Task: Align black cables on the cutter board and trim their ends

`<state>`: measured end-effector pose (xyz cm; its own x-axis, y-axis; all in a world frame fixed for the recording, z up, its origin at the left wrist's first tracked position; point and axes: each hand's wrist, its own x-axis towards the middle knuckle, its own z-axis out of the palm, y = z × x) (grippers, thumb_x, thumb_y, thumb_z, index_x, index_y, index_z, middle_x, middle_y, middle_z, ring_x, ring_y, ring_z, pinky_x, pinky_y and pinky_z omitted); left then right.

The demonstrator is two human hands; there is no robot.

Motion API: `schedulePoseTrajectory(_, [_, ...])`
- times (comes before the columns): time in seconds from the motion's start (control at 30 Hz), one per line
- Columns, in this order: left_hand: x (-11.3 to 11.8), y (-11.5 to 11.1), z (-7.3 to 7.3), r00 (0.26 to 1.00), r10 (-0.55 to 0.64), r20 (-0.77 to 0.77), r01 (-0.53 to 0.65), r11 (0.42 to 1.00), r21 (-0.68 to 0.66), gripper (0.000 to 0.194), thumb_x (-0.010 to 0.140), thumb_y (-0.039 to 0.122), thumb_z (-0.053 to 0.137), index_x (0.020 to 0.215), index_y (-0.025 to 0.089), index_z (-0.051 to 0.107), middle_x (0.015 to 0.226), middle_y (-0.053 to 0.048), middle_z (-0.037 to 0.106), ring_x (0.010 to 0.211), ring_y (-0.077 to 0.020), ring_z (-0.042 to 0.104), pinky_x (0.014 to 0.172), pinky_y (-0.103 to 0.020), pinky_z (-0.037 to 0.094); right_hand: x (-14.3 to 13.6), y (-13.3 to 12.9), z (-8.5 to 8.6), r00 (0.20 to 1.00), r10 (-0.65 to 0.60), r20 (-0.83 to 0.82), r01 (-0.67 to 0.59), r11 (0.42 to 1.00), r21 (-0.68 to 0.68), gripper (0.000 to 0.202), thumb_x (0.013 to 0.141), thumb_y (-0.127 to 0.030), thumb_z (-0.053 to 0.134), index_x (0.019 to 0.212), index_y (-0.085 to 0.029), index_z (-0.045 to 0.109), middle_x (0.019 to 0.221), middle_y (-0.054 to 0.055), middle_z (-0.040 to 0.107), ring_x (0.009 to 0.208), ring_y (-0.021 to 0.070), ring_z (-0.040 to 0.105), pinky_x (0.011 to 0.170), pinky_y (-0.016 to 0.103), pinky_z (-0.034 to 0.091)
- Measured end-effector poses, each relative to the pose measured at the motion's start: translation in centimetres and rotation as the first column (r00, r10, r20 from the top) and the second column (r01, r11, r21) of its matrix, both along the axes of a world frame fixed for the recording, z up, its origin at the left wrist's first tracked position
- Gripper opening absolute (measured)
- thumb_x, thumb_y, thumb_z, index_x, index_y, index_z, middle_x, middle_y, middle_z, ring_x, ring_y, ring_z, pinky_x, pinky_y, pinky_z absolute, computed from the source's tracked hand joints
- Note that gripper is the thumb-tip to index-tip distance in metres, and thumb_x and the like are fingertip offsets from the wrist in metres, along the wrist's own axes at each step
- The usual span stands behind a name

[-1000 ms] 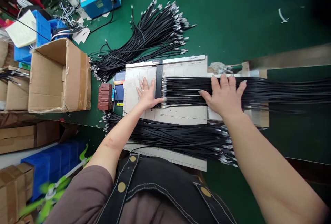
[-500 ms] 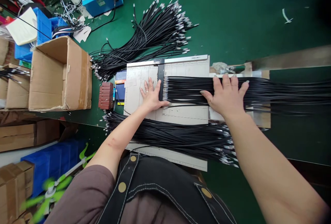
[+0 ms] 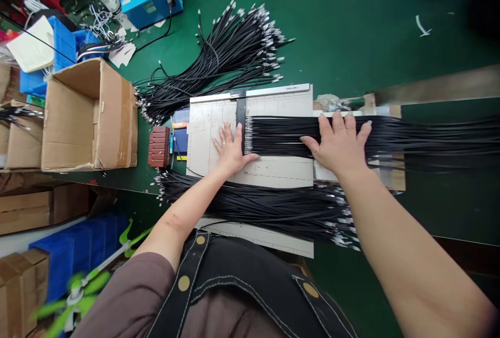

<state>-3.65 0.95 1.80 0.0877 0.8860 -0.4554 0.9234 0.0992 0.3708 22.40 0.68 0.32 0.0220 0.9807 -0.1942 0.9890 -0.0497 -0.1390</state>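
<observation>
On the grey cutting board (image 3: 219,119), the left hand (image 3: 231,151) lies flat, fingers spread, against the black stop bar (image 3: 239,119); the right hand (image 3: 339,144), fingers splayed, presses the black cable bundle (image 3: 281,137) butted to that bar.

Flat black cable row (image 3: 410,137) cut off at right edge; part hidden under right hand (image 3: 339,145).

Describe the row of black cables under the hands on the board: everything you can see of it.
The row of black cables lies flat, side by side on the pale gridded board, silver-tipped ends lined up against a black stop bar. The left hand rests at those ends; the right hand presses flat on top. The cables run off right.
</observation>
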Motion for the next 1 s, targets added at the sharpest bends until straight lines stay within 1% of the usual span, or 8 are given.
schedulePoseTrajectory(0.2, [-0.7,0.4,0.7,1.000,-0.029,-0.007,0.029,0.999,-0.046,0.113,0.076,0.052,0.076,0.162,0.029,0.007,0.170,-0.011,-0.016,0.154,-0.0380,-0.014,0.122,-0.062,-0.002,0.0,-0.3,-0.6,1.000,0.007,-0.015,-0.006,0.998,0.068,0.073,0.100,-0.053,0.027,0.154,-0.004,0.033,0.160,0.026,0.027,0.149,0.0393,0.017,0.117,0.067,0.012])
schedulePoseTrajectory(0.4, [3.7,1.7,0.4,0.949,-0.314,-0.034,0.315,0.931,0.187,0.103,0.081,0.069,0.063,0.162,0.025,0.017,0.171,-0.008,0.002,0.156,-0.0338,-0.011,0.123,-0.057,-0.009,-0.1,-0.2,-1.4,1.000,-0.003,-0.024,0.006,0.991,0.135,0.074,0.098,-0.056,0.032,0.152,-0.005,0.037,0.159,0.027,0.030,0.147,0.0403,0.020,0.116,0.067,0.012])
schedulePoseTrajectory(0.63, [4.7,2.9,-0.7,0.924,-0.333,-0.188,0.375,0.889,0.264,0.103,0.083,0.078,0.050,0.161,0.017,0.022,0.169,-0.014,0.016,0.156,-0.0352,0.006,0.123,-0.060,-0.002,-0.5,0.6,-2.2,0.997,0.002,-0.082,0.022,0.958,0.286,0.069,0.098,-0.052,0.035,0.154,-0.011,0.036,0.161,0.025,0.029,0.150,0.0395,0.020,0.115,0.071,0.009])
schedulePoseTrajectory(0.77, [4.5,3.0,-1.3,0.890,-0.340,-0.303,0.428,0.854,0.297,0.101,0.086,0.078,0.043,0.161,0.013,0.022,0.168,-0.016,0.017,0.155,-0.0379,0.010,0.122,-0.064,0.008,-1.7,0.3,-2.8,0.976,0.061,-0.211,0.011,0.946,0.324,0.063,0.098,-0.049,0.041,0.148,-0.011,0.047,0.156,0.022,0.039,0.147,0.0365,0.030,0.117,0.067,0.017])
schedulePoseTrajectory(0.83, [4.6,3.0,-1.5,0.881,-0.342,-0.327,0.441,0.843,0.306,0.101,0.086,0.078,0.042,0.160,0.012,0.022,0.168,-0.016,0.018,0.155,-0.0383,0.011,0.122,-0.065,0.011,-0.9,-0.6,-1.2,0.963,0.063,-0.261,0.034,0.936,0.349,0.055,0.097,-0.044,0.045,0.139,-0.011,0.057,0.150,0.020,0.049,0.143,0.0353,0.040,0.117,0.065,0.023])
schedulePoseTrajectory(0.9, [4.6,3.1,-1.6,0.878,-0.341,-0.337,0.444,0.842,0.305,0.101,0.087,0.079,0.040,0.160,0.012,0.023,0.168,-0.016,0.019,0.155,-0.0381,0.012,0.121,-0.065,0.012,1.7,-1.7,2.4,0.950,0.013,-0.313,0.129,0.894,0.428,0.041,0.097,-0.038,0.047,0.124,-0.015,0.068,0.137,0.016,0.062,0.132,0.0311,0.053,0.116,0.058,0.032])
schedulePoseTrajectory(0.97, [4.5,3.1,-1.6,0.875,-0.342,-0.341,0.446,0.844,0.297,0.101,0.086,0.079,0.039,0.160,0.012,0.023,0.168,-0.015,0.020,0.155,-0.0376,0.012,0.122,-0.064,0.012,6.0,-2.1,7.7,0.907,-0.135,-0.398,0.349,0.768,0.537,0.033,0.095,-0.036,0.052,0.112,-0.017,0.073,0.122,0.013,0.071,0.117,0.0262,0.063,0.108,0.049,0.044])
schedulePoseTrajectory(1.0, [4.5,3.2,-1.5,0.874,-0.343,-0.343,0.447,0.844,0.296,0.101,0.087,0.079,0.038,0.160,0.012,0.023,0.168,-0.015,0.020,0.155,-0.0375,0.012,0.122,-0.064,0.012,8.4,-2.0,10.7,0.855,-0.240,-0.459,0.494,0.644,0.584,0.037,0.092,-0.039,0.057,0.115,-0.014,0.071,0.119,0.014,0.071,0.109,0.0245,0.066,0.101,0.045,0.049])
